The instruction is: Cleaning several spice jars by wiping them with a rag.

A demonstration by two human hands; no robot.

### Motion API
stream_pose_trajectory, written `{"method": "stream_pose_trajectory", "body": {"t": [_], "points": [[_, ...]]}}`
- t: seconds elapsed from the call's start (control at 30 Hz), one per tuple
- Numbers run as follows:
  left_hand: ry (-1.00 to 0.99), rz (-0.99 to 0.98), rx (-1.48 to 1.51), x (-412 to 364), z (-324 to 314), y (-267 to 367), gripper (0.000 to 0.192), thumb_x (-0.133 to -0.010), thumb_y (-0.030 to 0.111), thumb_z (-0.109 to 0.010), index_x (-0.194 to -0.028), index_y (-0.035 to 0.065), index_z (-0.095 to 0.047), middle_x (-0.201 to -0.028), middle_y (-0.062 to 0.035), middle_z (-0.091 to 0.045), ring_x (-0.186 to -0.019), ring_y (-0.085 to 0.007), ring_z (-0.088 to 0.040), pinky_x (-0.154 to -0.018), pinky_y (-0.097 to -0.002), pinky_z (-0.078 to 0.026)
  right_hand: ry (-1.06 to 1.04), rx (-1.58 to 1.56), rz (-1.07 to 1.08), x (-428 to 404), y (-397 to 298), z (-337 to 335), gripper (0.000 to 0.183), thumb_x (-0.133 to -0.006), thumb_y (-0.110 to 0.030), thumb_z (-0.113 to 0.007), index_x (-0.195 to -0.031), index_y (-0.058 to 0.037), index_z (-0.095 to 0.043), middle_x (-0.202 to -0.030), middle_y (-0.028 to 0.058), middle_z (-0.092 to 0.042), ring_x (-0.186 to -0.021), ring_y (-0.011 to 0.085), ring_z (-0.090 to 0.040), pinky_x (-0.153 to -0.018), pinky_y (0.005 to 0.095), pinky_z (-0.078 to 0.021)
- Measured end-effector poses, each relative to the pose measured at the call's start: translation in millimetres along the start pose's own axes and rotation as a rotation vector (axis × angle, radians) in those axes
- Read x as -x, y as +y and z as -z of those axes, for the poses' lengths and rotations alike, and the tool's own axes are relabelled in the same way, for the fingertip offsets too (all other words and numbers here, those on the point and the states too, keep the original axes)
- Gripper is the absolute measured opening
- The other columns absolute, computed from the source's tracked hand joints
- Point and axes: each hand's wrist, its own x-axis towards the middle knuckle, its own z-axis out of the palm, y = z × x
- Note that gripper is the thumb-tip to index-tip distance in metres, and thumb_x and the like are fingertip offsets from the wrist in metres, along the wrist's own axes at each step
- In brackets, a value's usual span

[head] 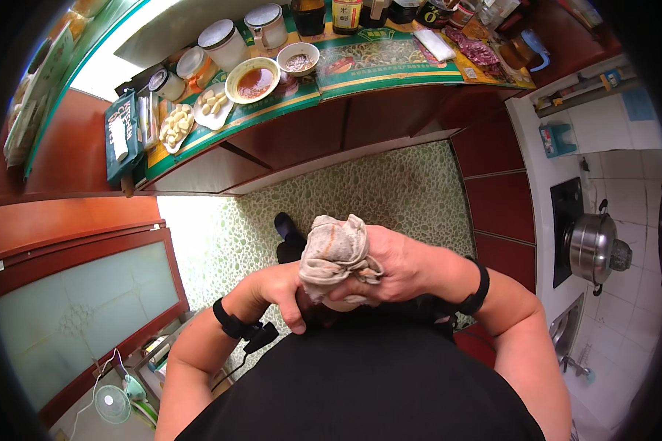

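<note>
A crumpled beige cloth (336,248) with a faint orange stripe is bunched in front of my chest. My right hand (400,264) grips it from the right, with fingertips curled under its lower folds. Below the cloth shows a pale rounded edge (345,303) of something mostly covered; I cannot tell what it is. On the other side, my left hand (281,295) is against the cloth, thumb pointing down. Its other fingers are hidden, so its grip is unclear. Each wrist wears a black strap.
Ahead, a counter (386,80) carries a bowl of reddish sauce (255,82), a smaller bowl (298,59), garlic dishes (176,128), jars, bottles and dark red meat (474,49). At right, a steel pot (590,248) stands on the stove beside a sink (565,331). A glass-panelled door (88,308) is left.
</note>
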Motion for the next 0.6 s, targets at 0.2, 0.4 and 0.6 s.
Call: {"method": "stream_pose_trajectory", "body": {"t": [0.2,0.4,0.6], "points": [[0.344,0.346,-0.412,-6,-7,13,0.060,-0.059,-0.003,-0.088,-0.116,-0.0060,-0.070,-0.093,-0.0075,-0.076,-0.081,-0.0157,-0.071,-0.073,-0.0321,-0.060,0.375,0.356,-0.201,-20,28,-7,0.035,-0.097,-0.026,-0.075,-0.126,-0.0070,-0.073,-0.111,0.0168,-0.077,-0.105,0.0405,-0.071,-0.087,0.0459,-0.0576],[0.538,0.033,-0.532,-16,-5,13,0.055,-0.058,0.006,-0.084,-0.110,-0.0045,-0.069,-0.090,-0.0029,-0.071,-0.080,-0.0132,-0.065,-0.074,-0.0293,-0.055,0.572,-0.204,-0.456,-29,48,12,0.030,-0.108,-0.026,-0.067,-0.121,0.0007,-0.074,-0.103,0.0036,-0.075,-0.094,0.0103,-0.066,-0.084,0.0296,-0.0554],[0.374,0.070,-0.381,-16,24,8,0.056,-0.056,0.002,-0.085,-0.109,-0.0030,-0.068,-0.091,-0.0014,-0.070,-0.083,-0.0124,-0.066,-0.074,-0.0301,-0.055,0.443,0.022,-0.024,3,55,9,0.030,-0.106,-0.024,-0.069,-0.125,-0.0014,-0.071,-0.118,0.0092,-0.073,-0.108,0.0197,-0.068,-0.097,0.0347,-0.0534]]}}
